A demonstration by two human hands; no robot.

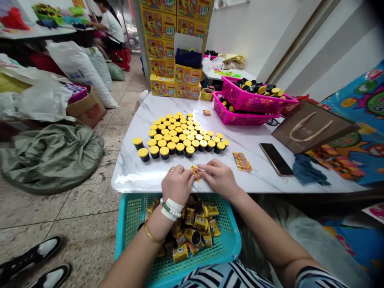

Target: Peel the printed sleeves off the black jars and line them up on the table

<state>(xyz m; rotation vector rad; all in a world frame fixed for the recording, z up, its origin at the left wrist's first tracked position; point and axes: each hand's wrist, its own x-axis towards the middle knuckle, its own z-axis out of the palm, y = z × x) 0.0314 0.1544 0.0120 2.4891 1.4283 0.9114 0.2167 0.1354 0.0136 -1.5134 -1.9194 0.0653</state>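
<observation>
A small printed piece (196, 172) sits between the fingertips just beyond the far rim of the turquoise basket (234, 245), over the near edge of the white table (210, 114); it looks thin and light, so a loosened pinch could let it fall towards the basket, where it would be hard to pick out among the wrapped cups (200, 223); an uneven pull between the two hands could crease or tear it; the yellow-lidded cups (180, 149) stand upright and crowded farther beyond the basket, so a knuckle pushed forward could tip the nearest ones.

The left hand (176, 185) reaches across above the basket, its back upwards, the wrist over the basket's far part; its fingers are curled, with thumb and forefinger pinching the piece's left side; the right hand (220, 179) comes in from the basket's right, back upwards, fingers longer and more loosely bent; its leading fingertips meet the piece's right side, though I cannot tell whether they grip it or only touch; a printed sheet (242, 162) lies flat on the table, beyond the basket and to its right, apart from that hand.
</observation>
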